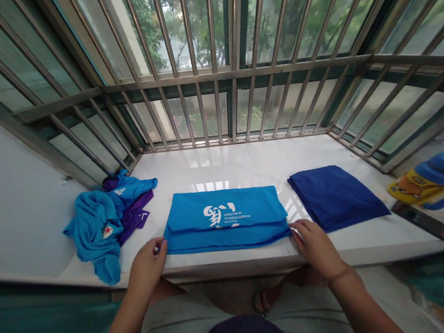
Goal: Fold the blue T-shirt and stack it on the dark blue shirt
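Note:
A bright blue T-shirt with white print lies folded into a wide band on the white sill, near its front edge. My left hand pinches the shirt's near left corner. My right hand grips its near right corner. Both hands rest on the sill's front edge.
A dark blue folded garment lies to the right of the shirt. A crumpled heap of blue and purple shirts sits at the left. Metal window bars close off the sill's back and sides. A yellow and blue object is at far right.

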The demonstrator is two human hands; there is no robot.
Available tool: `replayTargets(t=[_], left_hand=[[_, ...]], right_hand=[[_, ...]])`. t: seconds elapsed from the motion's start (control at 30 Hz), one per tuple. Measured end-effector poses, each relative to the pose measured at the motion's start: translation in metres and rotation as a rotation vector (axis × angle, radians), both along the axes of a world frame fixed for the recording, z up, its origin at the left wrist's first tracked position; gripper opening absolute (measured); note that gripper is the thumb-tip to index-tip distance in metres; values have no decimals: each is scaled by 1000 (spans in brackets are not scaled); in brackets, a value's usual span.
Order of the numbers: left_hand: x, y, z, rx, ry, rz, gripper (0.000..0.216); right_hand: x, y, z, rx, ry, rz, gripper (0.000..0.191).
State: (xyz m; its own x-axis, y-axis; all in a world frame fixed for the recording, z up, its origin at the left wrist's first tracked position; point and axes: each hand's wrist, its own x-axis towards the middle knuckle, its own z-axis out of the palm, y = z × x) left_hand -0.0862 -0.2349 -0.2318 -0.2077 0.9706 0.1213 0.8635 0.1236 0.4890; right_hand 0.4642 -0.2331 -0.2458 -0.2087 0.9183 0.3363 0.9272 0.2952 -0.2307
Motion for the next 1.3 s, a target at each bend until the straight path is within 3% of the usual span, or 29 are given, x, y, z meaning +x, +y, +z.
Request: replayTargets(t=[0.17,0.37,0.57,0.7,0.9,1.3], left_hand=[[21,58,9,-120,109,50,51],[29,79,7,-115,71,20,36],[16,77,7,-29,34,44,32],[12,71,-5,-91,60,20,29],[2,53,-22,52,62,-66,34],[-10,20,-40,97,221,-218,37]], right_hand=[[-25,38,11,-67,-160,-81,38],[-38,56,29,-143,-237,-41,29],[-42,46,33,-61,-155,46,28],[-36,33,13,-125,-143,38,28],[-17,17,-10,-98,-137,-62,34],[-16,29,0,-244,-218,-193,34]])
